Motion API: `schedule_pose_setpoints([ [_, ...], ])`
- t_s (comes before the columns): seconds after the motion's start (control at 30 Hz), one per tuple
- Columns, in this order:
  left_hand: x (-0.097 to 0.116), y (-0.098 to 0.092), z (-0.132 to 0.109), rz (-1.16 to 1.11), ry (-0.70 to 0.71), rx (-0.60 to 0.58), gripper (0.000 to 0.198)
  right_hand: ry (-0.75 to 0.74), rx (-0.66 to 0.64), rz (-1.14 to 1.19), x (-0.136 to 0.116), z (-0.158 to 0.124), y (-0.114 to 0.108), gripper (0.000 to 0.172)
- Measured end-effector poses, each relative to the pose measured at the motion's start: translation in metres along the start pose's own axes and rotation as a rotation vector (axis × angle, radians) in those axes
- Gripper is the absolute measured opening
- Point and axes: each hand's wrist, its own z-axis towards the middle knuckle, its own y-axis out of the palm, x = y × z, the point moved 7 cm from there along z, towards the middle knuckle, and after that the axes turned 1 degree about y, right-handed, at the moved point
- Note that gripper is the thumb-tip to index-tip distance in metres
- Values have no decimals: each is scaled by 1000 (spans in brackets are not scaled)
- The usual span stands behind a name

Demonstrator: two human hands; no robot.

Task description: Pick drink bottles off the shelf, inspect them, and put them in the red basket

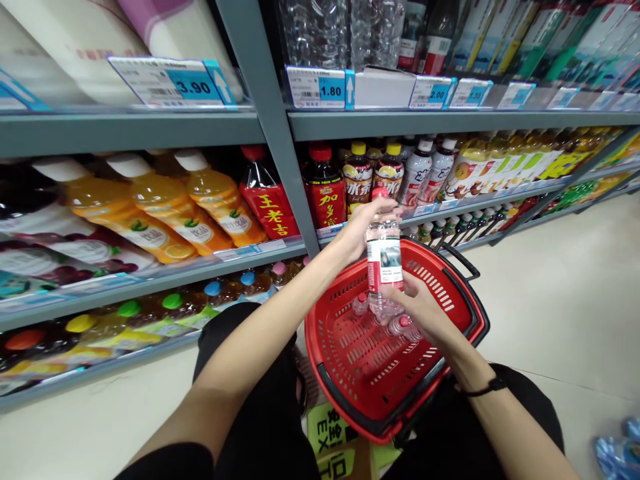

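Note:
A clear water bottle (385, 250) with a red cap and a red and white label stands nearly upright over the red shopping basket (345, 393). My left hand (364, 225) is closed around the bottle's neck, just below the cap. Lower down, my right hand (420, 303) grips the bottle near its base, thumb across the front. Inside the basket lie several bottles with red caps, among them one bottle (360, 304) beside the held bottle's base. The basket sits between my knees.
Shelves of drinks rise ahead, with orange juice bottles (195, 227) at left and red-labelled drink bottles (325, 190) near the grey upright post (287, 147). The black basket handle (460, 260) sticks out at the far side. Yellow-green floor lettering (333, 427) shows beneath.

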Motion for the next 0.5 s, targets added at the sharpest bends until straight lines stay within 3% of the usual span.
schedule_pose_setpoints([
  [0.13, -6, -11, 8, -37, -98, -144, 40, -171, 143, -454, -4, 4, -15, 58],
  [0.23, 9, -9, 5, 166, 0, -258, 47, -346, 333, -871, -18, 4, -32, 69],
  [0.3, 20, -8, 3, 379, 100, -264, 54, -412, 415, -1021, -25, 6, -43, 72],
  [0.4, 26, -6, 0, 644, 169, -245, 54, -359, 434, -1209, -25, 15, -57, 68],
  [0.5, 16, -6, -3, 817, 52, -332, 48, -186, 338, -1417, -12, 28, -68, 59],
])
